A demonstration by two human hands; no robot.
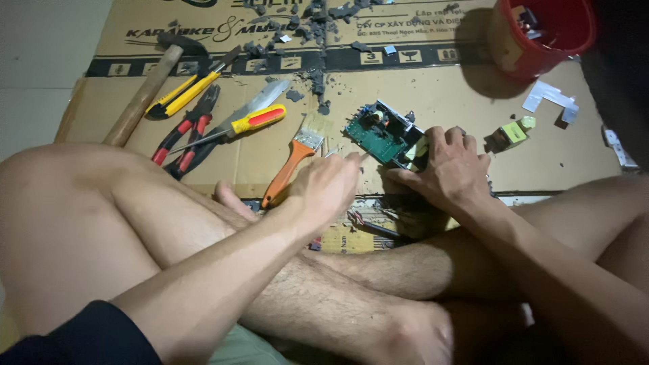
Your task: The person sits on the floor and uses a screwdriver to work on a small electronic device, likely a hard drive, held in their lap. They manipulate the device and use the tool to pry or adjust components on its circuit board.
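Observation:
A green circuit board [378, 133] with dark parts on it lies on flattened cardboard [433, 94]. My right hand [451, 169] rests on the board's near right end, fingers wrapped over its edge. My left hand [327, 186] hovers just left of the board, fingers loosely curled and the fingertips pointing at it; a thin grey tip shows above the fingers, and I cannot tell whether the hand holds it. An orange-handled paintbrush [295, 154] lies right beside my left hand.
A hammer [150, 88], a yellow utility knife [189, 91], red pliers [184, 132], a blade and a yellow-and-red screwdriver [255, 120] lie at the left. Grey debris [318, 27] is scattered at the top. A red bucket [537, 34] stands top right. My crossed legs fill the foreground.

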